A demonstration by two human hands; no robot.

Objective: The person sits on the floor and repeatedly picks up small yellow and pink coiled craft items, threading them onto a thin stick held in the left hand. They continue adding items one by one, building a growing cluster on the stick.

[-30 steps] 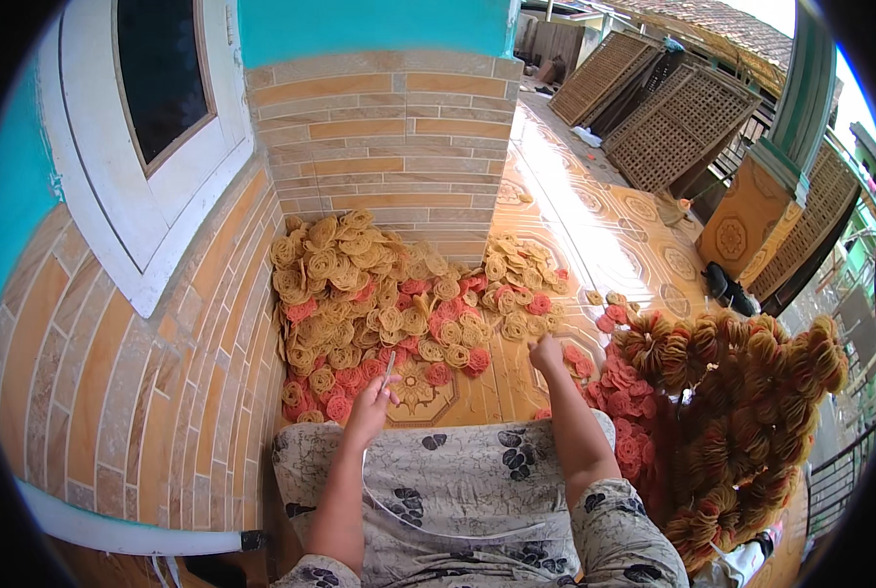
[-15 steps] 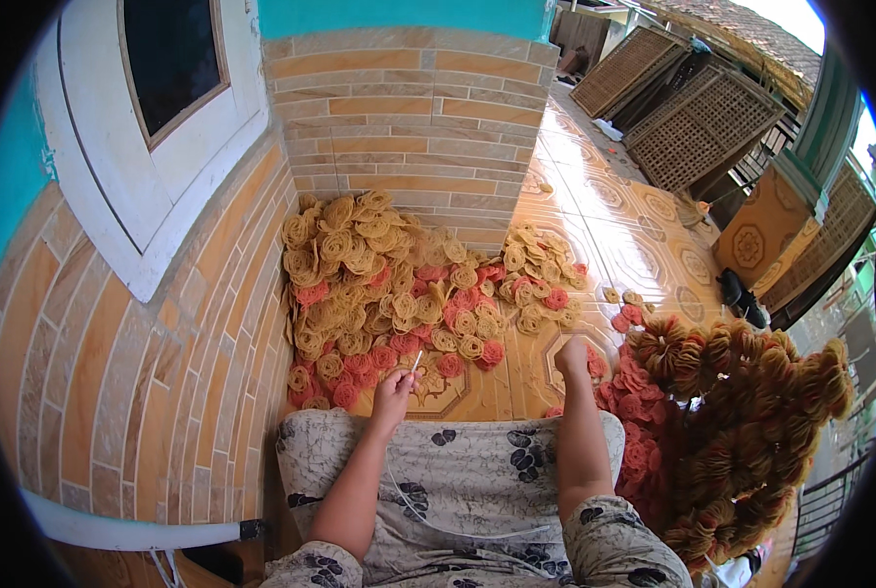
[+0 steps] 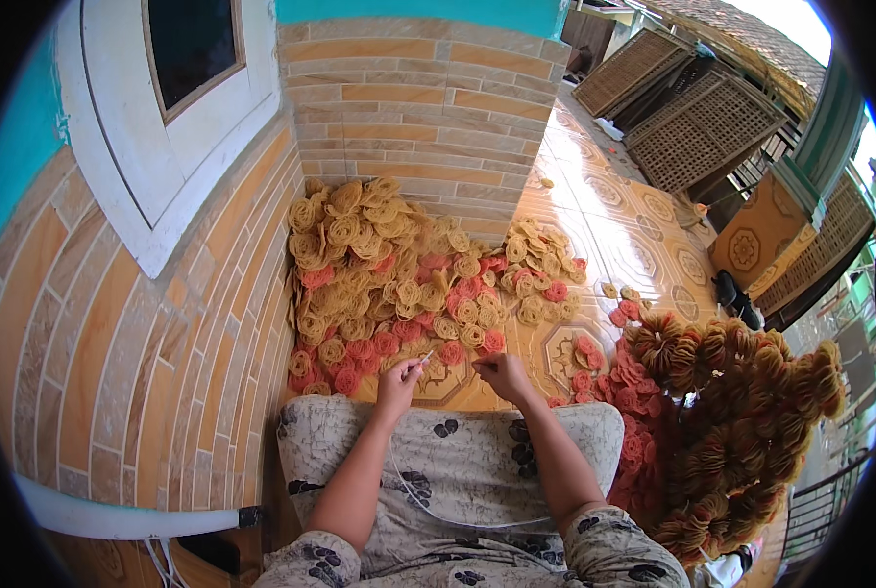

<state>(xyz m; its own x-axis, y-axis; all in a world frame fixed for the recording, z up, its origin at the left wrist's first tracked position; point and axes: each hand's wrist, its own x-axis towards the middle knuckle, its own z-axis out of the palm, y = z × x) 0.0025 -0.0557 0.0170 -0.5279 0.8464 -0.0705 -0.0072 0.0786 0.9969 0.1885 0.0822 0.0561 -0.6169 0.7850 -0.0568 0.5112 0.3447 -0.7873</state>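
Observation:
My left hand (image 3: 397, 380) hovers over the front edge of my lap, its fingers pinched on a thin pale needle (image 3: 424, 358) that points toward the crackers. A thin string (image 3: 428, 512) trails from it in a loop across the patterned cloth (image 3: 477, 461) on my lap. Close beside it on the right, my right hand (image 3: 504, 374) has its fingertips pressed together; I cannot see anything in them. Just beyond both hands lies a heap of round yellow and pink crackers (image 3: 389, 284) on the tiled floor.
A brick-patterned wall (image 3: 144, 333) runs along the left and a brick pillar (image 3: 418, 108) stands behind the heap. Strung bundles of crackers (image 3: 752, 412) are piled at the right, with loose pink ones (image 3: 634, 392) beside them. Woven lattice panels (image 3: 703, 127) lean at the far right.
Both hands have drawn back from the heap and come close together in front of my lap. The left hand now pinches the needle.

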